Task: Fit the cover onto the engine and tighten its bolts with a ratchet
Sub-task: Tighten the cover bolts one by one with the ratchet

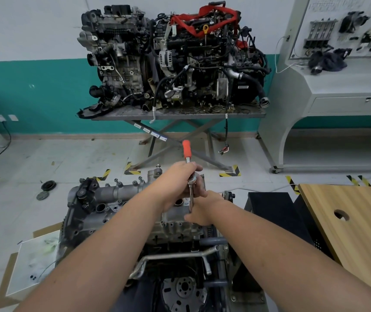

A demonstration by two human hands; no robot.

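Over the cover (135, 194) my left hand (180, 179) gripped the ratchet (189, 174) head, right hand (199, 212) fingers pinching its extension to steady the socket on a bolt.

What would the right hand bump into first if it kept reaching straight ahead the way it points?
Probably the ratchet's extension bar, which the right hand already touches; beyond it, the left hand. Depth is unclear.
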